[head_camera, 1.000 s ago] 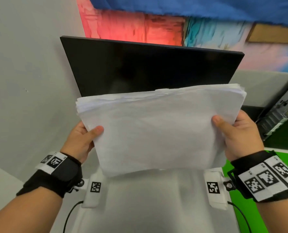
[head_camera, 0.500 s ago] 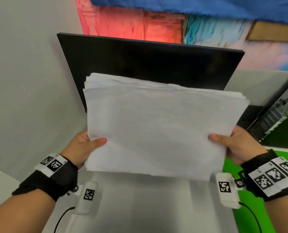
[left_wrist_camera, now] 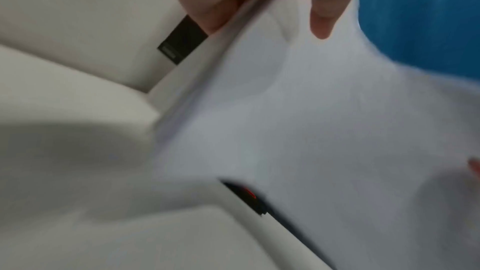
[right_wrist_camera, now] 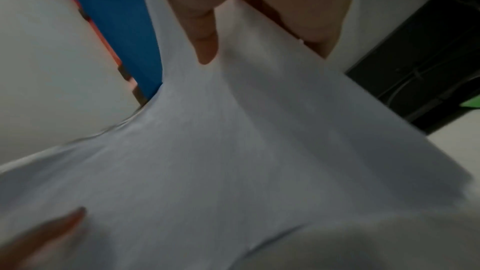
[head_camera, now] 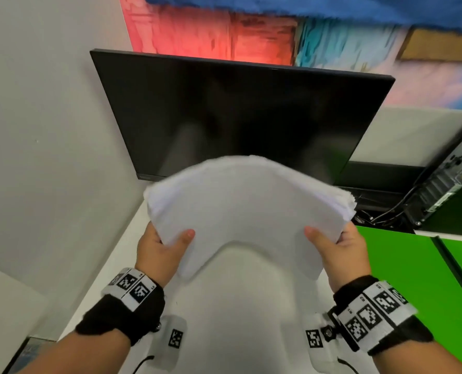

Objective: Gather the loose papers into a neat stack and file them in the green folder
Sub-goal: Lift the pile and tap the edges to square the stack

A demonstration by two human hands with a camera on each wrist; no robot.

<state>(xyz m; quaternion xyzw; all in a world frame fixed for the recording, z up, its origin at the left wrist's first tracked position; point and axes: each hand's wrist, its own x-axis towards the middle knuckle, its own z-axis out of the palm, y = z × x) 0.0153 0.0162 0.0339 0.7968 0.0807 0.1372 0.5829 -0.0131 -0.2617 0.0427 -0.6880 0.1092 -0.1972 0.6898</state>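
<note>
Papers: a white stack of papers (head_camera: 240, 211) is held in the air above the white desk (head_camera: 240, 306), bowed upward in the middle, in front of the dark monitor (head_camera: 238, 117).
Left hand (head_camera: 161, 251): the stack's left edge is pinched, thumb on top.
Right hand (head_camera: 340, 252): the right edge is pinched likewise.
Head view only: the green folder (head_camera: 402, 271) is seen lying right of the hands.
Wrist views: only blurred thumbs (right_wrist_camera: 205, 48) on paper are shown.

Paper stack (head_camera: 248, 211) before monitor (head_camera: 240, 117), folder (head_camera: 402, 268) to its right
</note>
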